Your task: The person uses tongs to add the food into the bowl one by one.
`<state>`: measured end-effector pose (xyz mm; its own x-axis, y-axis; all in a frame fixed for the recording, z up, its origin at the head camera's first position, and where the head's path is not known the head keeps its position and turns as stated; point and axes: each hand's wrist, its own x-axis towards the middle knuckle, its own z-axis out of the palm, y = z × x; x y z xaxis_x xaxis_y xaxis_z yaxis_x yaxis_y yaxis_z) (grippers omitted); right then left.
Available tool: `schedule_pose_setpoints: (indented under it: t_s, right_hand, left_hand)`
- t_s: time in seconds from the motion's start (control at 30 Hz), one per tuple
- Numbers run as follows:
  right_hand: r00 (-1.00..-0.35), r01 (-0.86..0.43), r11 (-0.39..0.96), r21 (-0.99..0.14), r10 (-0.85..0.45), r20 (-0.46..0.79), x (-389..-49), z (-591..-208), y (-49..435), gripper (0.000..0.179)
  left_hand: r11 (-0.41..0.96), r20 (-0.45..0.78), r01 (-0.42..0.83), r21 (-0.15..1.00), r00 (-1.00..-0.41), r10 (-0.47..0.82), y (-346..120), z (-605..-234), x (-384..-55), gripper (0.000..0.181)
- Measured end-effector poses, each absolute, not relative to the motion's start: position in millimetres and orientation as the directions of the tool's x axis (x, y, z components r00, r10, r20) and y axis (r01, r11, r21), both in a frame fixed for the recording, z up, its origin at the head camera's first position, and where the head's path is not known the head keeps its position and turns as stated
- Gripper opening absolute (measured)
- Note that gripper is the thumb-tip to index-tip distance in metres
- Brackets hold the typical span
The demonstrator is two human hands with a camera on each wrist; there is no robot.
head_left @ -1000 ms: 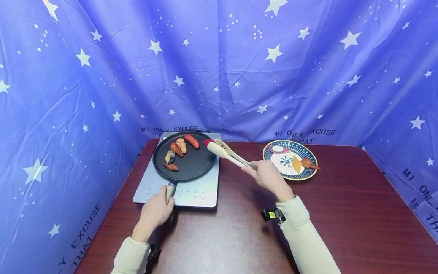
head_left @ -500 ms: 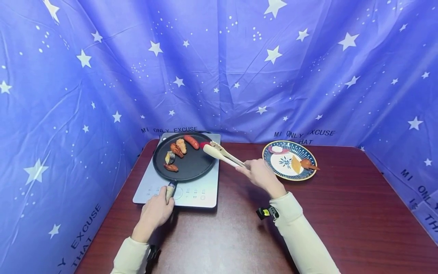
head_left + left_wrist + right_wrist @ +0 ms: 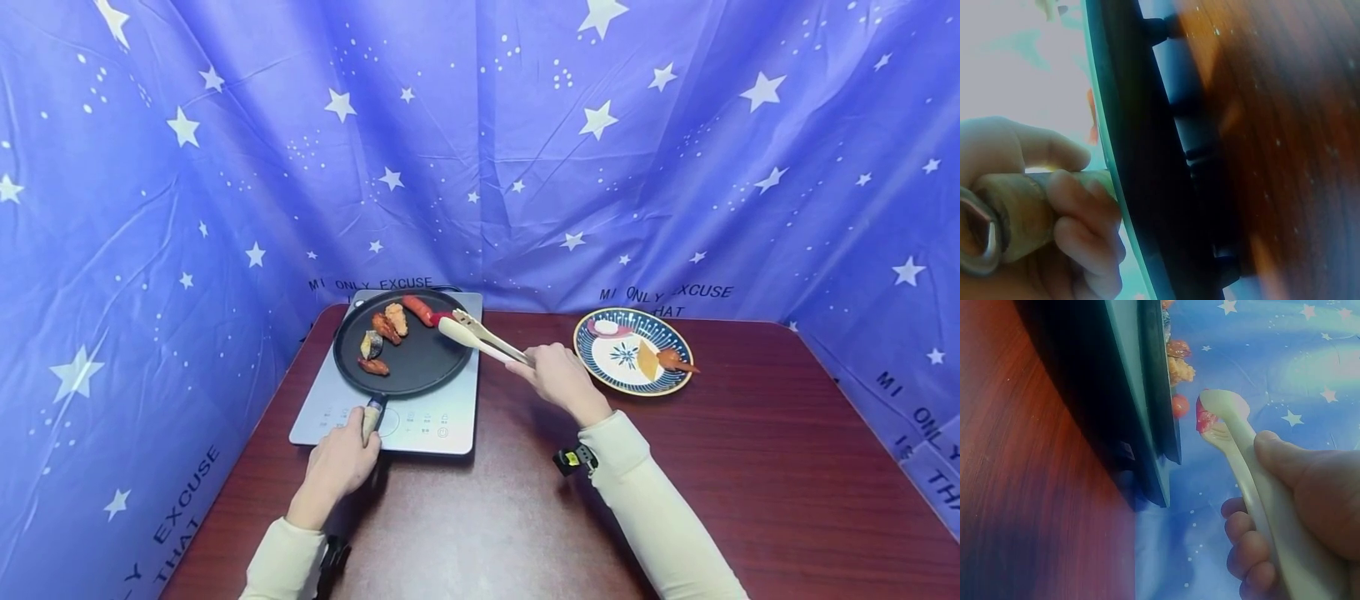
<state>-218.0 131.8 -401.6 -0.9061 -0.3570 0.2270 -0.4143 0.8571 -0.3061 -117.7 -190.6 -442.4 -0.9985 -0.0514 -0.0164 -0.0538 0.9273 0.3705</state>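
Observation:
In the head view my left hand (image 3: 341,462) grips the handle (image 3: 371,423) of a flat black frying pan (image 3: 423,362); the left wrist view shows fingers curled round it. My right hand (image 3: 562,379) holds cream-tipped kitchen tongs (image 3: 491,342) over the pan's right side. Between the tongs' tips is a red piece with pale flecks (image 3: 1205,417), its kind unclear. Close to it in the pan lies a red sausage (image 3: 417,308). Left of that are a crumbed piece (image 3: 396,318), a browned chicken wing (image 3: 386,328), a grey-and-yellow piece (image 3: 371,344) and a small brown piece (image 3: 373,367).
The pan stands on a silver induction cooker (image 3: 427,437). To the right, a blue-patterned plate (image 3: 596,367) carries a pink-and-white piece (image 3: 604,327), a golden slice (image 3: 647,360) and a drumstick (image 3: 675,360). A starry blue curtain (image 3: 525,225) surrounds the reddish-brown table (image 3: 735,467).
My right hand has moved left with the tongs and the red piece, from the pan's right edge to above the pan, near the sausage. The left hand stays on the handle.

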Motion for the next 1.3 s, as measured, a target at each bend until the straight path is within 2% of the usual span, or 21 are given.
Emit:
schedule_pose_setpoints:
  t_s: [0.23, 0.77, 1.3]
  right_hand:
    - [-0.916, -0.391, 0.864, -0.316, -0.331, 0.229, -222, -400, 126, 0.038]
    - [-0.926, -0.348, 0.906, -0.243, -0.292, 0.239, -240, -396, 114, 0.042]
    - [-0.951, -0.296, 0.924, -0.242, -0.260, 0.170, -254, -392, 96, 0.042]
  left_hand:
    - [0.930, -0.010, -0.049, 0.364, -0.999, -0.049, -190, -442, -118, 0.044]
    - [0.929, -0.008, -0.044, 0.368, -0.999, -0.044, -190, -443, -117, 0.045]
    - [0.926, -0.011, -0.048, 0.374, -0.999, -0.047, -191, -443, -117, 0.045]
